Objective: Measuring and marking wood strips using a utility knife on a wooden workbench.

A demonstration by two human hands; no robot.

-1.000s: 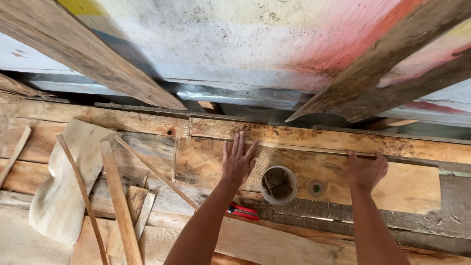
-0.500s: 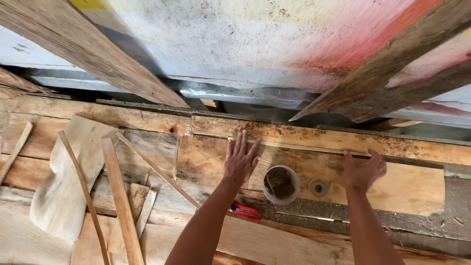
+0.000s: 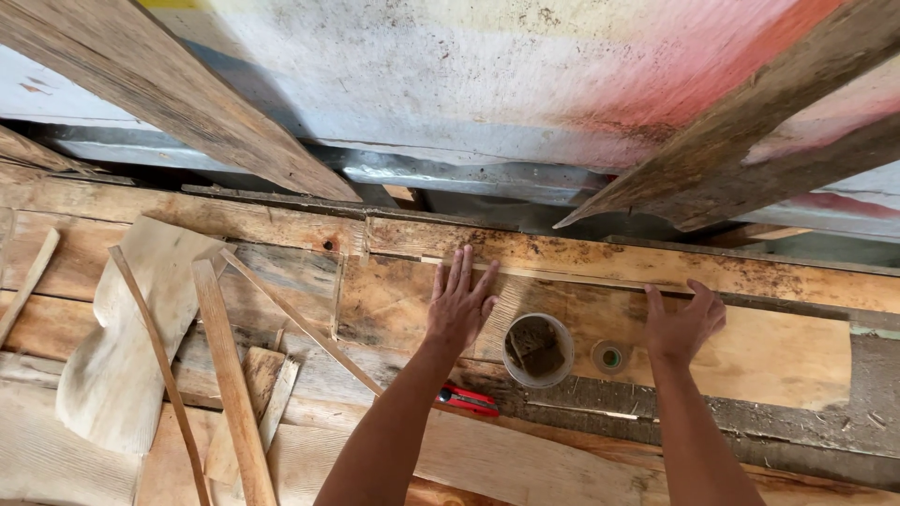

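Centre frame: your left hand [image 3: 459, 305] and right hand [image 3: 682, 323] lie flat, fingers spread and holding nothing, on the pale rectangular plywood sheet [image 3: 750, 351]. Judged thin, light, stiff; grip its long edges.

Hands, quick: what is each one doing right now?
Left hand: open, flat on the plank, holding nothing.
Right hand: open, pressing the plank, holding nothing.
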